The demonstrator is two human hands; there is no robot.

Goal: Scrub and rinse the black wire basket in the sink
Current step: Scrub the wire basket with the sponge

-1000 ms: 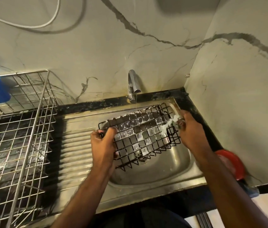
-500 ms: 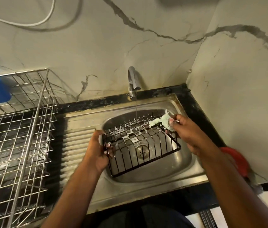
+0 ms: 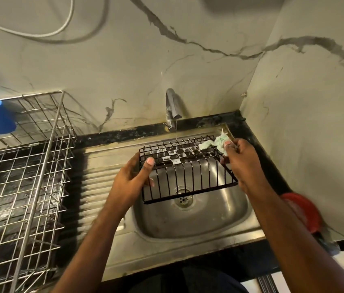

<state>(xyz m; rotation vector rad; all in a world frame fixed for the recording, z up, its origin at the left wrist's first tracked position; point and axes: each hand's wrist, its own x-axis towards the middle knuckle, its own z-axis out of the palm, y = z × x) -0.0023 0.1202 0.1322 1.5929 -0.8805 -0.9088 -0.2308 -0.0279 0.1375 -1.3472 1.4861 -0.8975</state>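
Hands, two: left hand [image 3: 134, 178] gripping one black wire basket [image 3: 186, 168] mid-frame over sink [image 3: 190, 220]; right hand [image 3: 237, 157] pinching one pale soapy scrubber [image 3: 215, 142] at basket's far corner. Red object [image 3: 303, 212] lower right, partly hidden.

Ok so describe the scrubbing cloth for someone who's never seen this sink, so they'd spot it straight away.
Start at the steel sink and go to the black wire basket held over it. At the basket's far right corner, the right hand pinches a crumpled scrubbing cloth. It is the only pale green, soft thing among metal wires.
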